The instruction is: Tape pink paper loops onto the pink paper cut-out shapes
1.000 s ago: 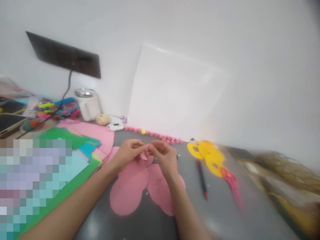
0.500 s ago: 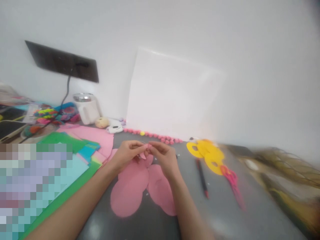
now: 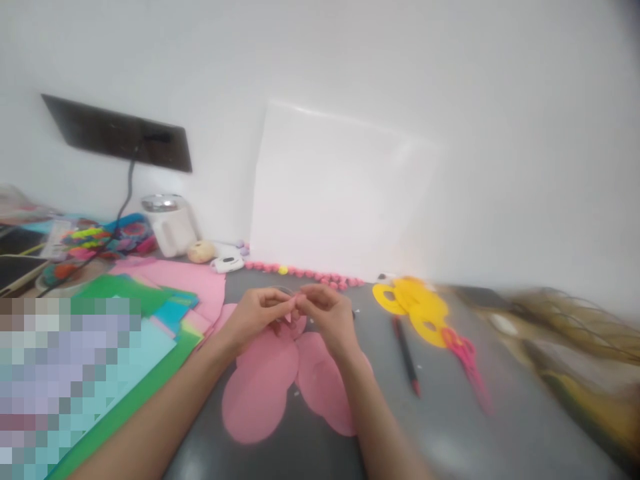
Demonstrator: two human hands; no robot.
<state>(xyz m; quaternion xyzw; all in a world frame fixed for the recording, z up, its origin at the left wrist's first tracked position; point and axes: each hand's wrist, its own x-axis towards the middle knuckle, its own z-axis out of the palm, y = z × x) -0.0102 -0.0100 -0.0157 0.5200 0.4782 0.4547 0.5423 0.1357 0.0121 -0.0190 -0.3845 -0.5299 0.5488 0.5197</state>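
Observation:
My left hand [image 3: 264, 311] and my right hand [image 3: 327, 312] meet above the grey table, thumbs and fingers pinched together. Between the fingertips is a small pink paper piece [image 3: 289, 318], mostly hidden by the fingers. Under and in front of the hands lie several overlapping pink paper circles [image 3: 254, 403]. Behind them, a row of small pink rolled pieces [image 3: 305, 273] runs along the base of a white sheet [image 3: 340, 193], with one yellow piece [image 3: 283, 270] among them.
To the right lie yellow paper rings [image 3: 387, 298], a dark pen with red ends [image 3: 407, 360] and pink scissors [image 3: 467, 360]. Coloured paper sheets [image 3: 115, 293] are piled at the left. A white mug-like container [image 3: 173, 227] and a black cable [image 3: 130, 187] stand near the wall.
Both hands keep their pinch at nearly the same place. Less of the pink paper shows between the fingertips now. The view has shifted slightly.

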